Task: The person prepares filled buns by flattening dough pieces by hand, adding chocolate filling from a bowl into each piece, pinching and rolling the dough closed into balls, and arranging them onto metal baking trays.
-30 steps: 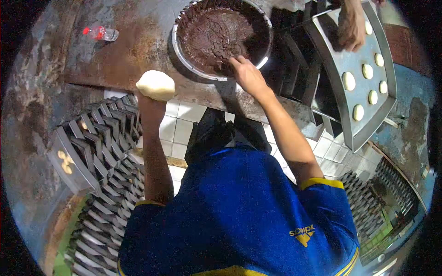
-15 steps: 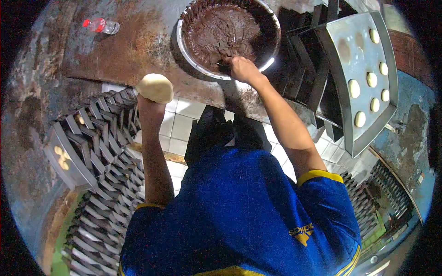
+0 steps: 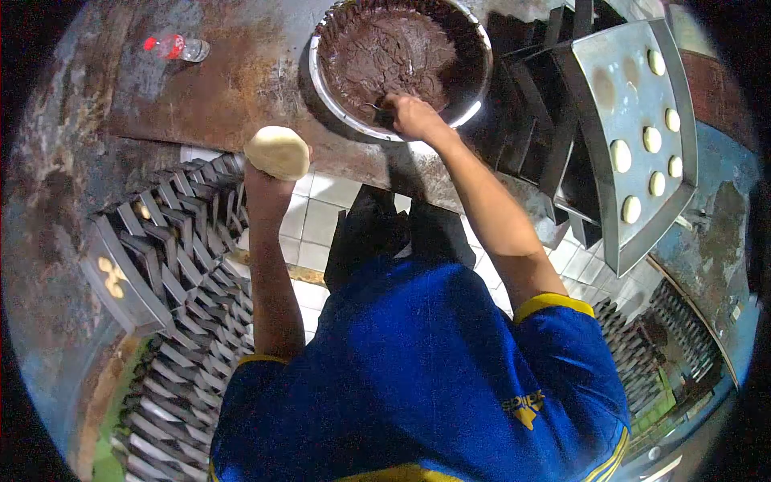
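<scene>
A flattened round of pale dough (image 3: 277, 153) rests on my left hand (image 3: 267, 186), whose fingers are mostly hidden beneath it. My right hand (image 3: 418, 119) is closed over the near edge of a large round bowl (image 3: 316, 80). Its fingers wrap around a small metal utensil (image 3: 372, 106), of which only a thin shiny part shows against the dark filling. Thick brown chocolate-like filling (image 3: 389, 56) covers the bottom of the bowl and smears its inner wall.
At the right, a metal tray (image 3: 606, 120) with several dough balls (image 3: 652, 140) tops a stack of trays. Stacked trays stand at the left, the top one (image 3: 136, 281) bearing dough pieces (image 3: 111, 275). A plastic bottle with red label (image 3: 173, 46) lies on the worn table (image 3: 233, 88).
My right hand has shifted slightly left within the bowl, and a bit of the metal utensil now shows. The dough on my left hand has moved slightly right.
</scene>
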Available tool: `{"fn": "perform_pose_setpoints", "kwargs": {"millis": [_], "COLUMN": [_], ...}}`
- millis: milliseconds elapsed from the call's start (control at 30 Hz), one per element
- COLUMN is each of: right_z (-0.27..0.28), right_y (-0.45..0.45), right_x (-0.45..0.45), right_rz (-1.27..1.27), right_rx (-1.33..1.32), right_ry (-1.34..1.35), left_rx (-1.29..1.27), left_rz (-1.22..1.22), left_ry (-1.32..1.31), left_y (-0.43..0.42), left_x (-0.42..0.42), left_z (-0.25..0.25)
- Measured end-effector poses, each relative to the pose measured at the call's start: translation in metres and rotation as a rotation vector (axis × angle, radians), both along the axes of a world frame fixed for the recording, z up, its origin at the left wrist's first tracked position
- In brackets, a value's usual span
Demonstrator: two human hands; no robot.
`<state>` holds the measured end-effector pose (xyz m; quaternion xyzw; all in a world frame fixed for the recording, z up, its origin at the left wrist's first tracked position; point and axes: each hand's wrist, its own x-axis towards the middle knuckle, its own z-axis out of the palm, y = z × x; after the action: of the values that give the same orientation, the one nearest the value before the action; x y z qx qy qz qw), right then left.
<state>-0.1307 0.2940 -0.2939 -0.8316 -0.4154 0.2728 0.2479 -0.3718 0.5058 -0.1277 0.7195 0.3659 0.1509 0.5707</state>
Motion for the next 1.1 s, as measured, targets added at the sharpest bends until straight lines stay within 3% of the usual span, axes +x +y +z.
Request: {"fn": "perform_pose_setpoints", "kwargs": {"millis": [33, 100, 167, 200, 267, 300, 333, 400, 433, 467, 533, 600, 667, 733, 867, 967, 1000, 1033, 1100], "right_z": [-0.001, -0.006, -0.013, 0.003, 0.062, 0.073, 0.07, 0.061, 0.056, 0.045, 0.013, 0.014, 0.027, 0.033, 0.08, 0.167, 0.19, 0.206, 0.228], "right_y": [0.003, 0.004, -0.002, -0.002, 0.001, 0.003, 0.003, 0.004, 0.003, 0.005, 0.011, 0.014, 0.019, 0.01, -0.001, -0.008, -0.009, -0.008, -0.007], "right_x": [-0.001, 0.007, 0.03, 0.031, 0.026, 0.021, 0.017, 0.006, 0.004, 0.0, -0.012, -0.015, -0.012, 0.001, 0.006, -0.017, -0.03, -0.042, -0.066], "right_rz": [-0.032, -0.066, 0.254, 0.255, -0.025, -0.042, -0.036, -0.13, -0.091, -0.093, -0.074, -0.089, -0.048, 0.126, -0.036, -0.021, -0.034, -0.021, -0.032], "right_rx": [-0.053, -0.106, -0.004, -0.005, -0.021, 0.015, 0.014, 0.175, 0.124, 0.127, 0.018, -0.006, -0.196, -0.143, 0.127, 0.311, 0.399, 0.495, 0.549], "right_ry": [0.07, 0.14, 0.299, 0.296, 0.832, 0.892, 0.888, 0.601, 0.31, 0.308, -0.026, 0.002, 0.108, 0.126, 0.899, 0.775, 0.705, 0.432, 0.254], "left_rx": [0.109, 0.077, 0.043, -0.105, -0.253, -0.127, 0.0, 0.093, 0.184, 0.187, 0.113, 0.117, 0.119, 0.046, -0.158, 0.267, 0.284, 0.301, 0.217], "left_rz": [-0.041, -0.051, -0.06, -0.06, -0.057, -0.127, -0.196, -0.181, -0.172, -0.174, -0.263, -0.309, -0.354, -0.218, -0.188, -0.311, -0.307, -0.302, -0.309], "left_ry": [0.067, 0.039, 0.008, -0.03, -0.073, -0.001, 0.071, 0.079, 0.089, 0.087, 0.134, 0.178, 0.222, 0.035, -0.027, -0.018, -0.006, 0.005, -0.034], "left_y": [-0.002, 0.0, 0.004, 0.01, 0.01, 0.004, -0.001, -0.003, -0.005, -0.004, -0.003, -0.002, -0.004, -0.01, -0.008, -0.021, -0.025, -0.027, -0.026], "left_x": [0.001, 0.001, 0.0, -0.004, -0.001, 0.009, 0.015, 0.015, 0.016, 0.017, 0.016, 0.016, 0.015, 0.012, 0.011, 0.024, 0.03, 0.035, 0.045], "left_z": [0.008, 0.006, -0.004, -0.017, -0.013, 0.008, 0.02, 0.012, 0.01, 0.008, 0.008, 0.012, 0.014, 0.012, 0.006, 0.029, 0.027, 0.026, 0.018]}}
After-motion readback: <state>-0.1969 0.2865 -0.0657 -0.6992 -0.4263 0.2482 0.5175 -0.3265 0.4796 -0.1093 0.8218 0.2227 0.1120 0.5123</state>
